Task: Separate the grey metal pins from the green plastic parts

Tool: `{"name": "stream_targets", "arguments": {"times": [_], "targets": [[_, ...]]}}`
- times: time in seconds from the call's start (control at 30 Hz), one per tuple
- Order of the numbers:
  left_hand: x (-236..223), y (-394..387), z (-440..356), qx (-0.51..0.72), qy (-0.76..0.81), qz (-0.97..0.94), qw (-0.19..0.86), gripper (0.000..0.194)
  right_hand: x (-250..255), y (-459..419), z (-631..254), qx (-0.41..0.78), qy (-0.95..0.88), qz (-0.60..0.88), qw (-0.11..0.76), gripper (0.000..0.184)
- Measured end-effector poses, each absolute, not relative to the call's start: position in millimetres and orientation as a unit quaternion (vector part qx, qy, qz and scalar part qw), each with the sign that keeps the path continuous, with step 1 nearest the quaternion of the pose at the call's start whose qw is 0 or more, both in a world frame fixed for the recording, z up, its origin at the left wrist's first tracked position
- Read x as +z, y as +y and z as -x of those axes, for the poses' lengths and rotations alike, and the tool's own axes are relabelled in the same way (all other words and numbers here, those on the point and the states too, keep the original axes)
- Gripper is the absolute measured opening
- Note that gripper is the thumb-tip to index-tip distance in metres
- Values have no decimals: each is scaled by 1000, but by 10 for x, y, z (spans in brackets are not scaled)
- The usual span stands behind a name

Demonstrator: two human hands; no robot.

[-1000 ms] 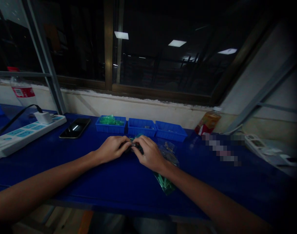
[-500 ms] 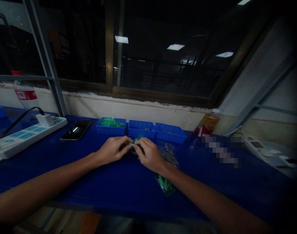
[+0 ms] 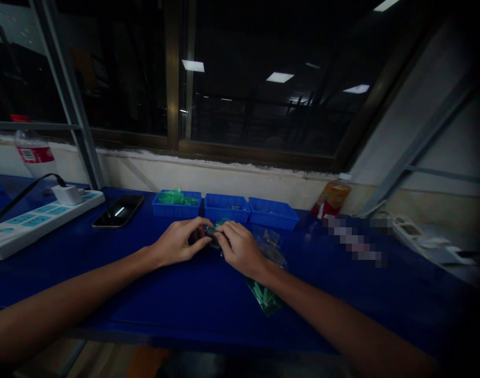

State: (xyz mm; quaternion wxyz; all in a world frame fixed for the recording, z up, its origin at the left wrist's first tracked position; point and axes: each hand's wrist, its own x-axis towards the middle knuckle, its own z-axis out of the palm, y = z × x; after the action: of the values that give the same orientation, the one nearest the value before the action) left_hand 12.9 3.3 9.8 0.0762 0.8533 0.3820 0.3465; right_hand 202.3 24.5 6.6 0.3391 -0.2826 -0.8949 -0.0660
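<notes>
Above the blue table, my left hand has its thumb and index finger curled round one end of a small grey cylindrical piece. My right hand is closed on the other end, fingertips pressed together. The piece is too small and dim to name by kind. Just behind my right fingers some green material shows, mostly covered. Beside my right wrist lies a clear bag with small metallic parts. Under the right forearm's edge is a clear bag with green strip-like pieces.
Along the wall stand a blue bin with green plastic pieces, a middle bin and a right bin. A phone and a power strip lie left. A drink bottle stands right.
My left thumb and index finger have spread a little, and more of the grey piece shows between the hands. The view has shifted slightly; the right hand keeps its place.
</notes>
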Motion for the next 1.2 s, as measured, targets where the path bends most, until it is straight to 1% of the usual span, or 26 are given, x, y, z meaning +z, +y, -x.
{"name": "stream_targets", "arguments": {"times": [0.13,0.23,0.4,0.5,0.67,0.8,0.9,1.03,1.2], "targets": [[83,29,-134,350,373,-858,36,18,72,249,-2017,-71,-898,271,339,26],[79,21,-141,360,387,-849,21,19,76,222,-2018,-61,-897,271,343,16],[91,19,-153,349,396,-848,40,22,80,196,-2012,-64,-896,263,353,14],[80,47,-150,317,438,-839,54,23,100,312,-2035,-79,-889,276,356,15],[15,79,-129,244,498,-832,6,34,107,770,-2229,-148,-823,386,390,18],[-15,71,-132,196,496,-845,-28,23,66,1030,-2398,-192,-766,488,372,22],[-10,78,-130,178,507,-842,-36,18,34,1075,-2440,-210,-745,528,350,25],[10,104,-98,165,510,-843,-38,18,16,1059,-2423,-206,-753,524,341,28],[20,115,-84,170,501,-849,-18,21,74,920,-2369,-209,-772,485,354,26]]}}
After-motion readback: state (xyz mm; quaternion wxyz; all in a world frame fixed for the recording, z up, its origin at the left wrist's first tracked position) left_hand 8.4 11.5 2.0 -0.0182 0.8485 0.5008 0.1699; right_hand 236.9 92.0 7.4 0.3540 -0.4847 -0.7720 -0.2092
